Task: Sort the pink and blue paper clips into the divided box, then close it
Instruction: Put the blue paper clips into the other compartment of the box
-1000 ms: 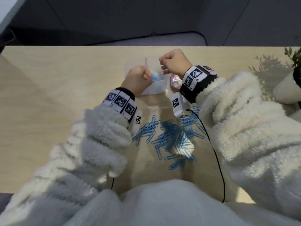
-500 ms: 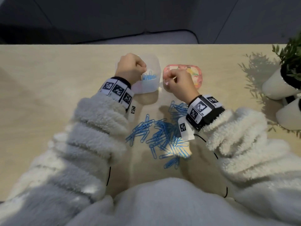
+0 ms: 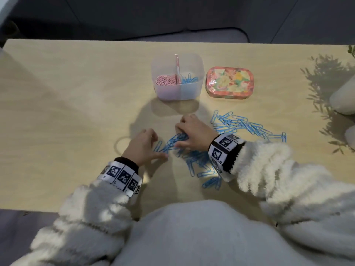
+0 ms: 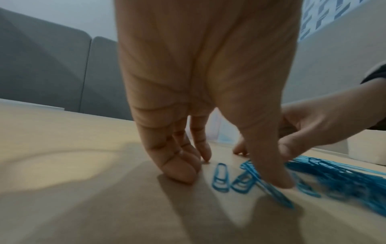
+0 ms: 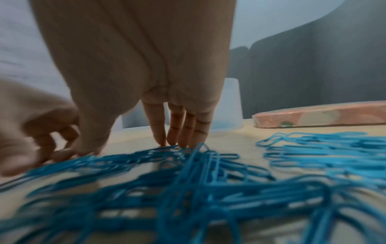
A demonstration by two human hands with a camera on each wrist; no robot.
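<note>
The clear divided box stands open at mid-table, with pink clips in its left half and a few blue clips in its right half. Its flowery lid lies flat to the right of it. Loose blue paper clips are spread over the table in front. My left hand has straight fingers on the table and its thumb pressing on a clip. My right hand reaches its fingertips and thumb down around a bunch of clips. No clip is seen lifted.
White plant pots stand at the right edge of the wooden table. More blue clips lie under my right wrist near the front edge. A grey sofa runs behind the table.
Both hands have come back from the box and lid to the clip pile on the table. The box, hidden by the hands before, now shows fully.
</note>
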